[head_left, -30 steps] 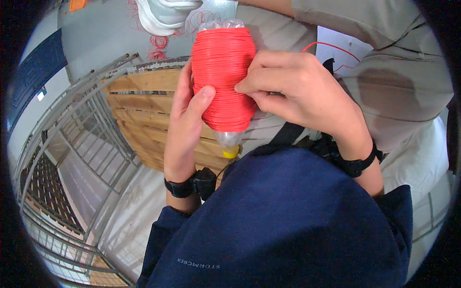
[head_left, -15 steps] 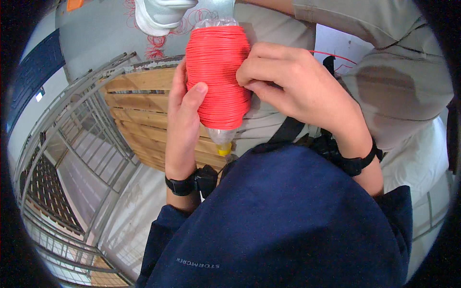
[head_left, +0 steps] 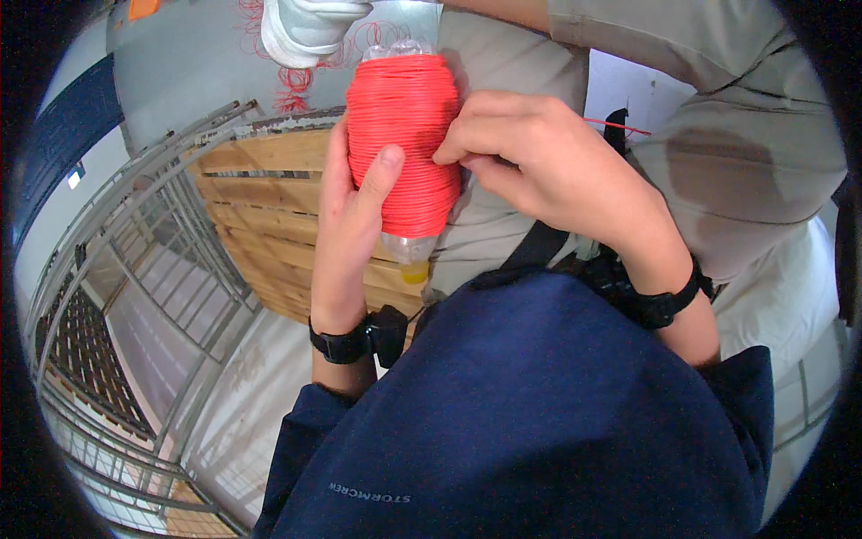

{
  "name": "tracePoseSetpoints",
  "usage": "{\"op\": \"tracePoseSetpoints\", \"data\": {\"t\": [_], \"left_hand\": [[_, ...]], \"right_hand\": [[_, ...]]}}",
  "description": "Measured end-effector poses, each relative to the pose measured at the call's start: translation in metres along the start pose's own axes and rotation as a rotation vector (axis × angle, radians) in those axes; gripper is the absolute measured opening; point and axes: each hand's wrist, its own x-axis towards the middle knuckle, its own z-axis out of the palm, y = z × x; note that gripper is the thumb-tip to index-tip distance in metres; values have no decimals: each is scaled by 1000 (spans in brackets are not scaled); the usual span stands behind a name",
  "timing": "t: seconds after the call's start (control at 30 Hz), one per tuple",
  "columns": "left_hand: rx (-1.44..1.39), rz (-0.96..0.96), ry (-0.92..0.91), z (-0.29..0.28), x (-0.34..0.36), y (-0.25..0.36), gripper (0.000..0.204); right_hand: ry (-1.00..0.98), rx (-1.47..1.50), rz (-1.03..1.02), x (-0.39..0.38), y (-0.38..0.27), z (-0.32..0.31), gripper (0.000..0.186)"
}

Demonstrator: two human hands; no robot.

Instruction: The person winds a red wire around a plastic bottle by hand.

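Observation:
A clear plastic bottle [head_left: 409,246] with a yellow cap [head_left: 414,271] lies across my lap, its cap end toward me. Tight turns of red cord [head_left: 402,103] cover most of its length. My left hand [head_left: 352,211] is wrapped round the left side of the bottle, thumb resting on the turns. At the right side, my right hand [head_left: 552,171] is closed in a pinch against the winding; the fingers hide the cord between them. A loose run of the same cord [head_left: 620,126] shows beyond the right hand.
A slatted wooden bench [head_left: 260,189] is on the left, beside a metal rail frame [head_left: 171,287]. Tangled red cord [head_left: 294,90] lies on the grey floor [head_left: 197,72] near a white shoe [head_left: 305,31]. Legs in beige trousers [head_left: 754,180] surround the work.
The bottle has shifted slightly left and turned a little in my left hand. My right hand has moved slightly left and down along the winding. The loose cord behind it has shifted.

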Motion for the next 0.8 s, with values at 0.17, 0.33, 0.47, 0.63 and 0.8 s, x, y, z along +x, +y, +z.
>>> {"op": "tracePoseSetpoints", "data": {"t": [0.17,0.33,0.47,0.63,0.8], "left_hand": [[-12,-55,76,-4,7,-2,54],[73,28,-30,-8,7,-7,59],[-22,-32,17,-8,5,-1,66],[-274,-75,-6,-2,-18,13,71],[-229,-95,24,20,-18,0,67]], "right_hand": [[-17,-48,38,-1,-1,2,15],[19,-55,3,1,-2,4,12],[-7,-73,8,0,-2,-1,12],[38,135,-100,-1,-9,-13,16],[-24,67,6,-9,-6,-26,17]]}}
